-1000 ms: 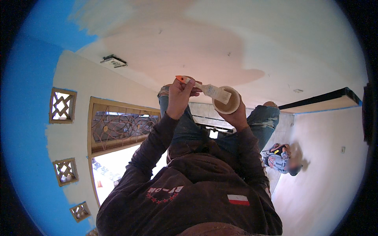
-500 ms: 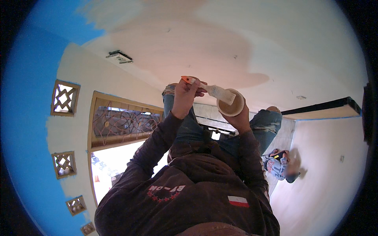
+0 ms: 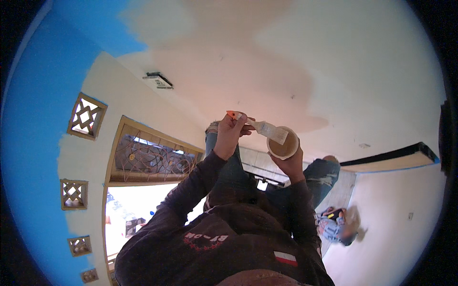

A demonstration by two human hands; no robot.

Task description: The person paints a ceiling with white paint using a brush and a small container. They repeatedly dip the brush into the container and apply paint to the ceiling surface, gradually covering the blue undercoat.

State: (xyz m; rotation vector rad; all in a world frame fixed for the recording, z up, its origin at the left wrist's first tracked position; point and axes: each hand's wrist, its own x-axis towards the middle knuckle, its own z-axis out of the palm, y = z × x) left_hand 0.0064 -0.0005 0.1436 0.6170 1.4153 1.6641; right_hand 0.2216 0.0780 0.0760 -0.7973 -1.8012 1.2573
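My left hand [image 3: 228,137] pinches the handle of a flat paintbrush [image 3: 267,129], whose orange handle end sticks out beyond the fingers. The whitish, paint-coated bristles lie across the near-left part of a round, pale cup's mouth. That cup [image 3: 296,144] rests in my right hand [image 3: 290,166], fingers curled around it from below. Inside it is something light brown; how deep it sits I cannot tell. Both hands are in front of my body, above my legs in torn jeans [image 3: 322,176].
A large pale surface bears a pinkish patch [image 3: 276,90]. On the left, blue paint [image 3: 38,105] borders a cream wall with several small lattice openings [image 3: 87,116] and a grilled window [image 3: 148,155]. A black-edged ledge [image 3: 396,159] juts out at right. Another person [image 3: 334,226] is at lower right.
My hands, the brush and the cup have shifted slightly down and to the right in the picture, and the surroundings have tilted with the view. Both grips stay the same.
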